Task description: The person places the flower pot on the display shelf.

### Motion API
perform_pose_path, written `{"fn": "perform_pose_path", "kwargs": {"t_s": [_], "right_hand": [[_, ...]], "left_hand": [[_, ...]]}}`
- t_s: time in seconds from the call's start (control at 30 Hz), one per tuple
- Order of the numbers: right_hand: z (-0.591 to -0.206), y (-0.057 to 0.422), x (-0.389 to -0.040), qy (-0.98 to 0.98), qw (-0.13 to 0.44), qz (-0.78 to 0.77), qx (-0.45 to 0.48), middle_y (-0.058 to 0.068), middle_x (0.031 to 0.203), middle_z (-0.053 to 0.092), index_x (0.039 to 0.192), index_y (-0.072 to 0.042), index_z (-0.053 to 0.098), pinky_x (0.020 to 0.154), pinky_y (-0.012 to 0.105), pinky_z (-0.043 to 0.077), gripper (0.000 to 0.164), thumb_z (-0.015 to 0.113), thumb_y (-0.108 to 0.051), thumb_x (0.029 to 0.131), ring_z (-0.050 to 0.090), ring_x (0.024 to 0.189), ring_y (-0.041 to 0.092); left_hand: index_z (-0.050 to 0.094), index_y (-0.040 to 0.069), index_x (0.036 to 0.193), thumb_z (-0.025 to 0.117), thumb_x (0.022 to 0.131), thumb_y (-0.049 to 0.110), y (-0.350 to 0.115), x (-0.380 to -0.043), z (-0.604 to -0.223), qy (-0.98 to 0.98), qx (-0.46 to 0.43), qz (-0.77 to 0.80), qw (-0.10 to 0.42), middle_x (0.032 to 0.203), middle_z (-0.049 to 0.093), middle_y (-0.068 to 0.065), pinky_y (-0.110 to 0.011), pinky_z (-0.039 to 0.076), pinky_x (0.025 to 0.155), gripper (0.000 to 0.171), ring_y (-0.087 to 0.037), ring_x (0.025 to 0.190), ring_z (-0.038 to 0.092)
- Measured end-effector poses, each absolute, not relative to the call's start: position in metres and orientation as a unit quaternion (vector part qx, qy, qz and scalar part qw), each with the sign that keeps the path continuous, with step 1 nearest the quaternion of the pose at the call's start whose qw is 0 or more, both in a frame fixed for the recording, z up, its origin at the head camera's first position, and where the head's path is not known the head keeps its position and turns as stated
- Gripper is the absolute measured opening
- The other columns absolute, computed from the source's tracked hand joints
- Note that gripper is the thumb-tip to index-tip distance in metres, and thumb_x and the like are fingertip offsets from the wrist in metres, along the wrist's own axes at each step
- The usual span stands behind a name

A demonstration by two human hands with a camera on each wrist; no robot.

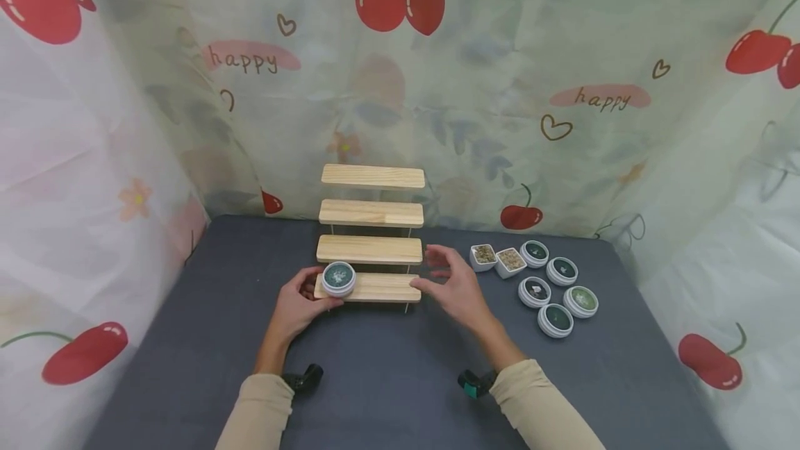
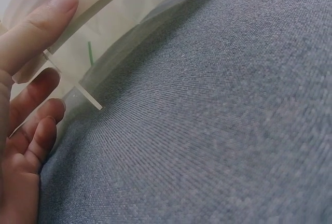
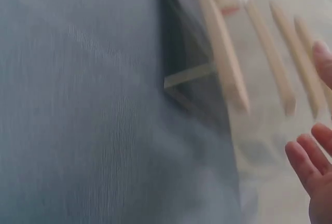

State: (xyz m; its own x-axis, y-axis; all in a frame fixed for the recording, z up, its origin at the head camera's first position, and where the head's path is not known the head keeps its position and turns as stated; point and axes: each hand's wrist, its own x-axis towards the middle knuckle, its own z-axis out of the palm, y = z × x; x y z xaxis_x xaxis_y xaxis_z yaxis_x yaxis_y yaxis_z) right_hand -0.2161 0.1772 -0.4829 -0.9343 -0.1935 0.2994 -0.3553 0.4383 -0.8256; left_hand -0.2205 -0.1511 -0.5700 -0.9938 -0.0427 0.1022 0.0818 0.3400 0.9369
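Observation:
A four-step wooden display rack (image 1: 369, 249) with pale planks stands at the back of the table. On the left end of its lowest plank sits a round white jar (image 1: 339, 279) with a dark green top. My left hand (image 1: 298, 304) grips this jar from the left, thumb along its near side. In the left wrist view the thumb (image 2: 44, 24) lies against the jar, and the lower fingers hang loosely curled below the plank. My right hand (image 1: 457, 290) is beside the rack's right end, fingers spread and holding nothing. Its fingers (image 3: 306, 159) point toward the planks in the right wrist view.
Right of the rack, several similar round jars (image 1: 555, 321) stand in a cluster. Two small white square cups (image 1: 511, 262) with grainy contents are beside them. A dark grey cloth (image 1: 387, 380) covers the table, and a cherry-printed curtain (image 1: 462, 82) encloses the back and sides.

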Motion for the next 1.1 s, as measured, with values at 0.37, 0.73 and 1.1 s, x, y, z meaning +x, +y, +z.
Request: {"fn": "perform_pose_path", "kwargs": {"t_s": [0.37,0.73,1.1], "right_hand": [[-0.503,0.251,-0.250,-0.903,0.115,0.407,0.074,0.021,0.142,0.054,0.145,-0.006,0.050,0.108,0.054,0.045,0.082,0.091,-0.031,0.077,0.053,0.131,0.039],[-0.510,0.292,-0.290,-0.956,0.070,0.280,0.045,0.019,0.147,0.056,0.147,-0.008,0.051,0.114,0.066,0.023,0.087,0.087,-0.045,0.078,0.038,0.139,0.044],[-0.515,0.296,-0.294,-0.974,0.010,0.227,0.014,0.020,0.148,0.054,0.150,-0.008,0.047,0.110,0.070,0.019,0.089,0.084,-0.049,0.080,0.035,0.137,0.049]], "left_hand": [[0.063,0.015,0.132,0.098,0.067,0.026,-0.151,-0.218,-0.569,-0.817,-0.020,-0.574,0.058,0.098,0.063,-0.008,-0.022,0.046,0.066,0.075,-0.015,0.076,0.055],[0.063,0.014,0.132,0.098,0.067,0.024,-0.151,-0.220,-0.569,-0.818,-0.018,-0.571,0.069,0.102,0.064,-0.009,-0.021,0.046,0.067,0.074,-0.013,0.077,0.055],[0.063,0.016,0.132,0.097,0.067,0.025,-0.150,-0.219,-0.568,-0.816,-0.019,-0.574,0.066,0.101,0.063,-0.008,-0.022,0.046,0.067,0.073,-0.015,0.078,0.055]]}}
